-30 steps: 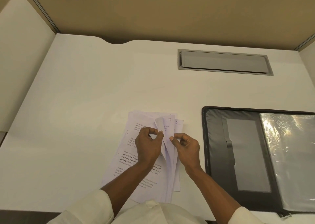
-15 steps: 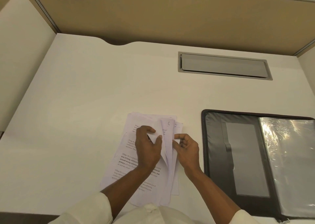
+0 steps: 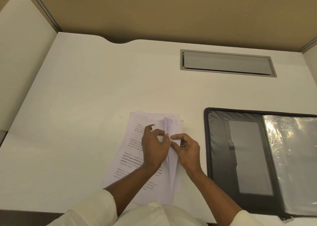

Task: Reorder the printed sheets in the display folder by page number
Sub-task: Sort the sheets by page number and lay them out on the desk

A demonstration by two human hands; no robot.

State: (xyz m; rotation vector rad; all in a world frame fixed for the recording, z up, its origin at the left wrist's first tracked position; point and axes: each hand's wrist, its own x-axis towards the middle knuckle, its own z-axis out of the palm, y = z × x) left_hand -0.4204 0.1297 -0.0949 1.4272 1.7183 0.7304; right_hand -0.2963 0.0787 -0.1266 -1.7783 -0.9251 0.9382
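- Two hands, left hand (image 3: pixel 154 150) and right hand (image 3: pixel 188 150), pinch lifted white printed paper sheets (image 3: pixel 132 158), exposing handwritten corner numbers (image 3: pixel 171 121).
- Black display folder (image 3: pixel 217 140) lies open rightward, awaiting refilling.

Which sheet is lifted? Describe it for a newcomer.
On the white desk, a stack of printed sheets lies left of the open black display folder, the left hand and right hand pinching its pages. Just beyond their fingertips stands one curled sheet; unlike the flat pages around it, it shows a handwritten 3 near its top.

Folder (image 3: pixel 217 140) right, desk (image 3: pixel 82 122) seemingly open left
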